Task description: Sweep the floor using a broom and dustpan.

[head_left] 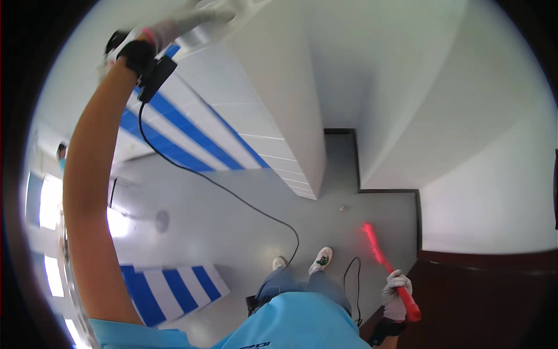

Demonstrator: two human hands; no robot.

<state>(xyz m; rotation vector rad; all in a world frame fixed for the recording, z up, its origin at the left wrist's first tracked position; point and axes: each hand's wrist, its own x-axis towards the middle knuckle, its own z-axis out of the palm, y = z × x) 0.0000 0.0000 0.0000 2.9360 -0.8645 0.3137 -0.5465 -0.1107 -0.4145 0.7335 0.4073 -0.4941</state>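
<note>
Your left hand [186, 23] is raised high, gloved, fingers spread flat against the upper part of the white and blue-striped wall panel [232, 116]; it is open, gripping nothing. Your right hand [397, 294] hangs low at your side, closed around the handle of a red duster [383, 259], whose blurred head points down toward the grey floor [232, 221], near your shoes [321, 257] but apart from them.

The likeliest trouble is the black cable [232, 195] running from the wrist device [154, 75] on your raised arm down to your waist. It sags in a long loop, and reaching further up could pull it taut or snag it on the panel's corner. A second cable [351, 279] loops beside your right leg, close to the duster, so a swing could catch it. With one arm stretched overhead, your balance also looks less sure should the panel give.
</note>
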